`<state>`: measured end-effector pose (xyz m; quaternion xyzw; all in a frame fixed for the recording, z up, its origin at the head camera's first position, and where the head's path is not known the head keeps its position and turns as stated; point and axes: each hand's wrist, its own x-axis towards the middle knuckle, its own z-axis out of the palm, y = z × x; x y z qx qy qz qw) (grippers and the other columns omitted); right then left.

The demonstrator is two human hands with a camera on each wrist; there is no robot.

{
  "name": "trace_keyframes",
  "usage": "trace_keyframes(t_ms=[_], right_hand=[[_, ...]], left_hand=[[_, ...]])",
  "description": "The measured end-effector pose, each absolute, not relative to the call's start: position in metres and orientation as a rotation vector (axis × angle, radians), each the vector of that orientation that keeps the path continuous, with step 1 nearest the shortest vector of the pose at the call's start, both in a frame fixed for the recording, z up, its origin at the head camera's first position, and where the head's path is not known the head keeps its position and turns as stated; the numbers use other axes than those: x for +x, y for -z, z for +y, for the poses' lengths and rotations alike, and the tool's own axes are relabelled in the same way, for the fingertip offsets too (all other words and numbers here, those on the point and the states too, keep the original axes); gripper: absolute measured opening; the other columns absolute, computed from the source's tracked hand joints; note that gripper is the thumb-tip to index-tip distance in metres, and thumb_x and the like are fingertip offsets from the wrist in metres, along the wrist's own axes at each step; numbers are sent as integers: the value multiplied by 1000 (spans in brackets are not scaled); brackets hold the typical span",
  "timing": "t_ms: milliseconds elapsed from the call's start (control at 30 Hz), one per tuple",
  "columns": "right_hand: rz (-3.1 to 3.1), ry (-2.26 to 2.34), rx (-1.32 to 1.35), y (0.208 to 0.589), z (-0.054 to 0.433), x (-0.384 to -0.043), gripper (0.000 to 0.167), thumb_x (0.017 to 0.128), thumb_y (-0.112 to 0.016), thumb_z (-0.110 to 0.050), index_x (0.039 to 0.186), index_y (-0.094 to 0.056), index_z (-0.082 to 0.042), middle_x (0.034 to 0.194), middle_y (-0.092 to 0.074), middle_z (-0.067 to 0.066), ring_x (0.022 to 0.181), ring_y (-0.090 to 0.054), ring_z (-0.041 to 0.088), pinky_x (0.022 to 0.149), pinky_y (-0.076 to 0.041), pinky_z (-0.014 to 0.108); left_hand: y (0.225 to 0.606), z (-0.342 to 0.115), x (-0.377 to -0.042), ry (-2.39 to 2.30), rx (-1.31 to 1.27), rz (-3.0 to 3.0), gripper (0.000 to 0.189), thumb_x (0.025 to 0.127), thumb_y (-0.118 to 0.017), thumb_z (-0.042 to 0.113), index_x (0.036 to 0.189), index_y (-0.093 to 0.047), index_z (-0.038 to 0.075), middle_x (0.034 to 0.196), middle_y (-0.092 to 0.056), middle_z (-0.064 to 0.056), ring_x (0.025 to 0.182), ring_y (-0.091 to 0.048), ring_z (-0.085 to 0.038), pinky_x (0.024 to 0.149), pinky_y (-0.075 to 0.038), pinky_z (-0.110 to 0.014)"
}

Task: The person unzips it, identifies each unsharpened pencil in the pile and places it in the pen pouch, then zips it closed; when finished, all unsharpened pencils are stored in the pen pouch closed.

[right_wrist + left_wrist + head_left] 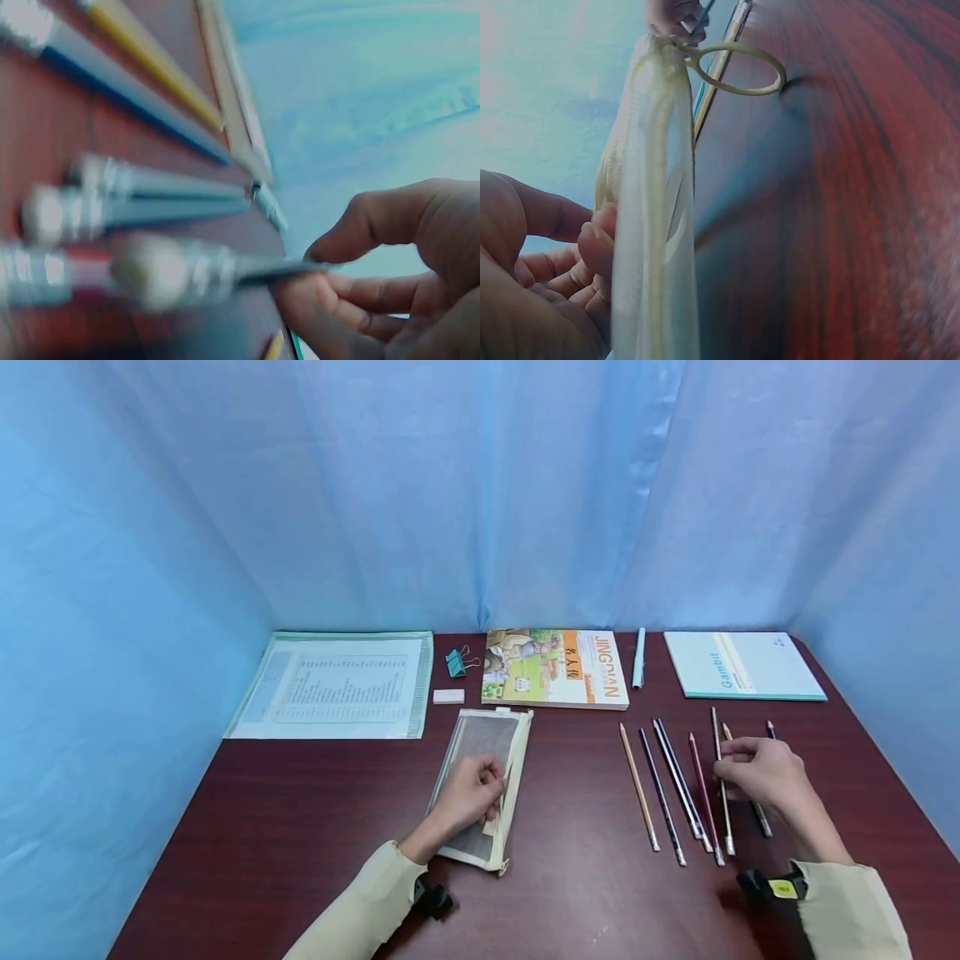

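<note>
A mesh zip pouch [487, 731] with cream edging lies on the table in front of me. My left hand [468, 789] pinches the pouch's zip edge between thumb and fingers; in the left wrist view the pouch [656, 225] stands up beside the fingertips, its ring pull [739, 91] at the far end. To the right, my right hand [768, 774] pinches a dark pencil [727, 822] between thumb and forefinger, its white eraser end toward me. Close under that hand lie a yellow pencil [762, 821] and a dark-tipped pencil [771, 729], both partly hidden.
Left of the right hand lie a red pencil [703, 793], a natural wood pencil [637, 785] and several dark ones. Along the back are a document folder [337, 689], teal binder clip [456, 663], white eraser [448, 697], book [555, 668], pen [639, 657] and notebook [742, 666]. Curtains [480, 493] surround the table.
</note>
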<state>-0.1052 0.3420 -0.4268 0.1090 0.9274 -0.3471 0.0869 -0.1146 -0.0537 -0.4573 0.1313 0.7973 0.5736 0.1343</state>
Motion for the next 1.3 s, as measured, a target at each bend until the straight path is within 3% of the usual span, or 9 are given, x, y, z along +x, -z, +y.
trace_keyframes(t_ms=[133,267,567,767,1000,1133,1300], right_hand=[[2411,1537,194,431,321,-106,49,98,-55,-6,136,-39,21,93,-75,3,77,-71,2,70,-64,33],[2076,1775,90,439,285,-109,46,100,-53,-5,136,-38,19,92,-73,-10,84,-72,4,72,-64,33],[1810,1836,51,458,188,-117,54,95,-59,0,139,-36,21,93,-74,1,80,-73,12,70,-64,37],[1810,1836,79,465,148,-128,52,92,-60,3,138,-40,18,89,-73,2,76,-72,12,63,-63,30],[1913,1939,213,467,120,-135,48,89,-58,8,135,-45,16,83,-63,4,71,-66,10,59,-62,28],[1974,1938,219,466,111,-131,48,90,-56,9,136,-44,16,84,-61,6,68,-66,10,58,-62,27],[1982,1916,214,462,109,-126,42,94,-49,7,135,-45,18,96,-66,14,73,-69,12,62,-63,27]], left_hand=[[457,-55,-115,-1666,366,2307,11,92,-54,-4,81,-58,-6,57,-60,-19,37,-48,-5,37,-40,-20],[457,-55,-114,-1682,366,2299,11,92,-55,-4,82,-58,-6,58,-60,-23,38,-48,-5,37,-40,-20],[457,-53,-114,-1705,356,2277,10,92,-55,-4,83,-58,-6,60,-60,-25,38,-48,-7,37,-40,-21],[458,-52,-115,-1698,339,2277,9,91,-54,-6,83,-58,-6,58,-57,-14,39,-48,-8,37,-40,-21],[456,-51,-115,-1665,326,2281,11,92,-55,-3,82,-58,-4,56,-54,-1,39,-48,-7,37,-40,-18],[456,-51,-115,-1672,328,2283,10,91,-53,-5,81,-57,-4,56,-54,-3,39,-48,-8,37,-40,-19],[456,-53,-114,-1677,344,2287,9,90,-54,-6,82,-57,-6,57,-58,-12,39,-49,-8,37,-40,-20]])
